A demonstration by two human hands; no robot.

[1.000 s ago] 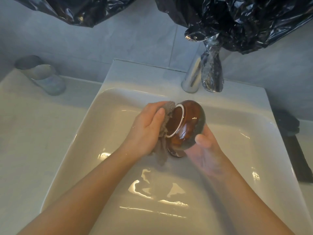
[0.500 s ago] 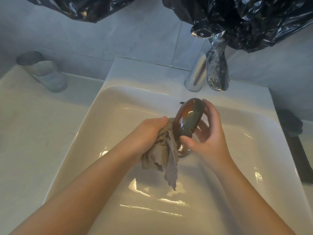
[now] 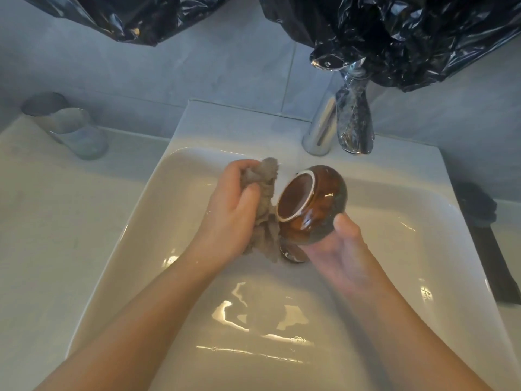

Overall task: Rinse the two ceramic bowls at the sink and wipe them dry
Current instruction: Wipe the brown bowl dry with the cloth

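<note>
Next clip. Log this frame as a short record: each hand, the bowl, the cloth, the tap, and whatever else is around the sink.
left hand: grips the bunched grey cloth
right hand: holds the brown bowl from below, thumb on its side
bowl pose: tipped on its side above the sink, pale ring facing the cloth
second bowl: not in view
tap: no running water visible
surroundings: glass tumbler on the counter to the left; black plastic sheet hanging above
</note>
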